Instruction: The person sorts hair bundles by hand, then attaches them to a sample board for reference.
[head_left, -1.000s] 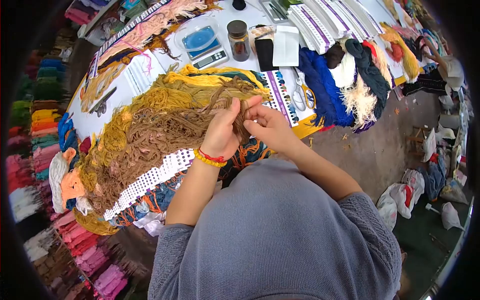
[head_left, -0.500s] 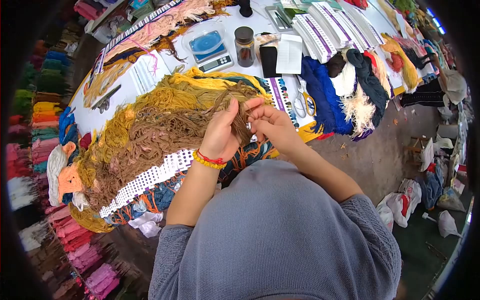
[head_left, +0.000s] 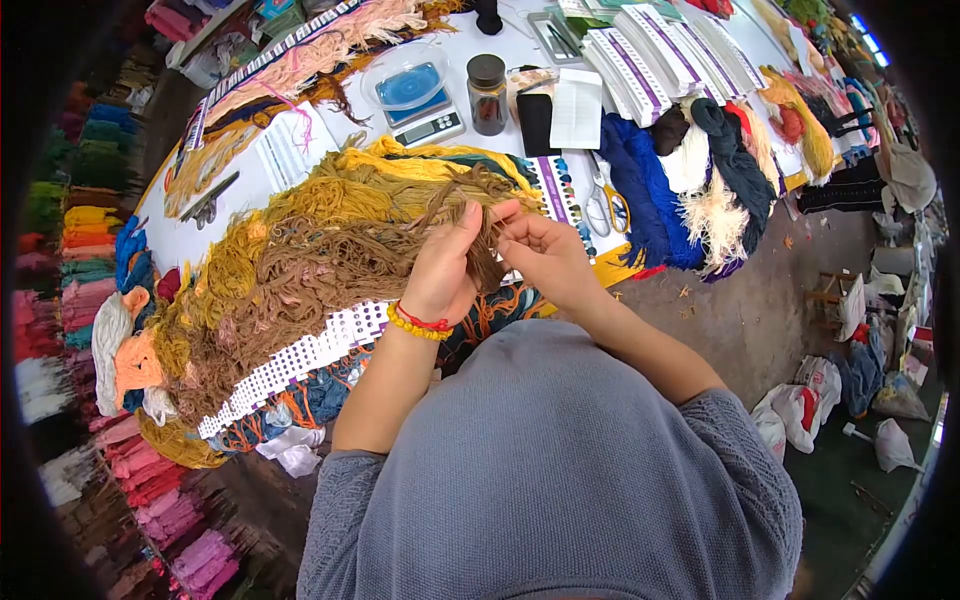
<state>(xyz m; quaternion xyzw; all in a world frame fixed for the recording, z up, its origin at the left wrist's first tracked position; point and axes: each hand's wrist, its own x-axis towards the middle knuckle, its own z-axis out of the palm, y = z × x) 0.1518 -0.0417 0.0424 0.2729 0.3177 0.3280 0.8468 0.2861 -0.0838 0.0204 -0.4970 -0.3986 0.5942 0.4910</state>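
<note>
My left hand (head_left: 447, 262), with red and yellow bracelets at the wrist, is wrapped round the end of a brown yarn bundle (head_left: 486, 262). Against its fingertips, my right hand (head_left: 541, 254) pinches at the strands on the bundle's right side; the fingertips partly hide them. Brown yarn (head_left: 330, 255) spreads left from my hands in a thick tangled heap, with mustard yarn (head_left: 350, 192) behind it. A white punched card strip (head_left: 300, 358) lies along the heap's near edge.
Behind the yarn are a digital scale (head_left: 432, 128) with a plastic tub, a dark-lidded jar (head_left: 487, 95) and a notepad (head_left: 577, 108). Scissors (head_left: 607, 205) lie right of my hands, beside blue yarn (head_left: 640, 190). Stacked white cards (head_left: 628, 72) stand farther back.
My right hand's fingers have shifted slightly at the strands. My left hand keeps its hold, and the yarn heap looks the same.
</note>
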